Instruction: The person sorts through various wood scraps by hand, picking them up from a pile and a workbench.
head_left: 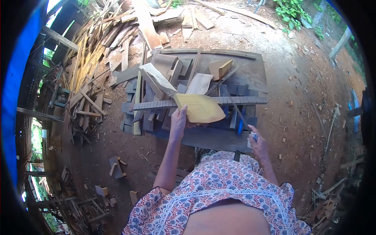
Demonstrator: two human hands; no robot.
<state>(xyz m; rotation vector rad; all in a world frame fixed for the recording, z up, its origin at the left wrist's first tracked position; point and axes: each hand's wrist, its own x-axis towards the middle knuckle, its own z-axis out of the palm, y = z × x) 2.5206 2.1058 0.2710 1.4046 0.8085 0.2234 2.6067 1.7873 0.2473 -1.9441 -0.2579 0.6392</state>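
Note:
My left hand (179, 119) is closed on the near left edge of a pale yellow wooden board (201, 108), cut with a curved, pointed right end. The board is held above the cluttered work table (184, 138). Off to the right, my right hand (258, 145) wraps round the white and blue grip of a long thin dark tool (237, 107), file-like in shape. Its shaft slants up and left, and appears apart from the board. Behind the board runs a long notched wooden strip (243, 100).
Wood offcuts (199, 83) and dark blocks lie heaped on the table. A large pile of scrap planks (117, 37) rises at the far left. More pieces (116, 167) are scattered on the dirt floor at lower left. Green plants (291, 15) grow at the upper right.

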